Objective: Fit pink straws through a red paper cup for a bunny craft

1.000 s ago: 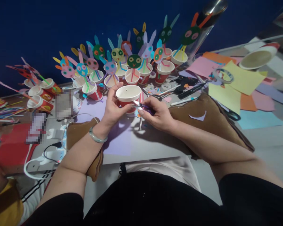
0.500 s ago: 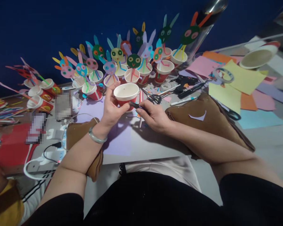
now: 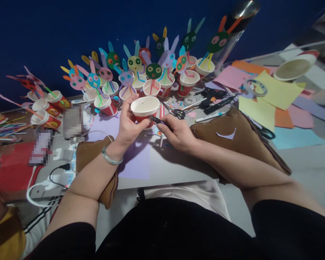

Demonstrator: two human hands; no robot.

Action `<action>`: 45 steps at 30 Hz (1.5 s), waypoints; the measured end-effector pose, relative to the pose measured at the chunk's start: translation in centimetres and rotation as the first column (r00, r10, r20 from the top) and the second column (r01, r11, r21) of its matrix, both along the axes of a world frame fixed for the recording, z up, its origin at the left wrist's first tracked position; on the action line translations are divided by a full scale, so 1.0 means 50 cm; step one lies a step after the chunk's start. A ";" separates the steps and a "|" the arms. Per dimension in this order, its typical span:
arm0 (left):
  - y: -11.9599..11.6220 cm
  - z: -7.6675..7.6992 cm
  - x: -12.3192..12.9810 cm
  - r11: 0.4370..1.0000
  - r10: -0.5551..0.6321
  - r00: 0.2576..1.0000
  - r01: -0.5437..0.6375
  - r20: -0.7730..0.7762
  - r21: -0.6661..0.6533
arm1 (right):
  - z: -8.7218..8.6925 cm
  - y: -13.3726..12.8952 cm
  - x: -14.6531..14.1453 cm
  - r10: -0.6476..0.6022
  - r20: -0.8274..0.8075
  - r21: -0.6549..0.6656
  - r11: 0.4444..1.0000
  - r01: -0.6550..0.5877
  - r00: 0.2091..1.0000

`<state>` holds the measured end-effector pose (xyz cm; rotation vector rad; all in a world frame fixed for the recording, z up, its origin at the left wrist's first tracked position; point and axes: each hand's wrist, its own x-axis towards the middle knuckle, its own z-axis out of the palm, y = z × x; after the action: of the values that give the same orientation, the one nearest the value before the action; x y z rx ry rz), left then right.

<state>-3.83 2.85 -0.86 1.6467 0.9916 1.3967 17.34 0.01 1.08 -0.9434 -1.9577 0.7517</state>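
My left hand [image 3: 127,124] is wrapped round a red paper cup [image 3: 145,105] with a white rim, holding it upright with its mouth towards me. A tiny dark spot shows on the cup's inner wall. My right hand [image 3: 177,131] grips a slim dark tool [image 3: 158,121], whose kind I cannot make out. Its tip lies at the cup's red side, close to my left thumb; whether it pierces the wall is hidden. Below the hands are white and red straws [image 3: 161,139] and a purple paper sheet [image 3: 137,159].
Behind stand several cups with paper rabbit figures [image 3: 153,70] on straws. To the right are a brown cushion [image 3: 219,144], coloured paper [image 3: 284,97], a tape roll [image 3: 256,87] and black-handled scissors [image 3: 265,131]. Cables and a power strip [image 3: 62,178] lie left, near another person's yellow clothing [image 3: 9,231].
The dark tool's tip has shifted very slightly at the cup's side. Both hands and the cup stay almost where they were.
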 end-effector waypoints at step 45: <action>-0.013 0.020 0.018 0.990 0.025 1.000 -0.023 -0.012 0.137 | -0.002 0.004 -0.001 -0.001 -0.023 0.018 1.000 0.001 1.000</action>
<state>-2.94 2.23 0.11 1.7509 0.9443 1.5000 17.28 0.20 0.97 -0.9215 -1.9411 0.7404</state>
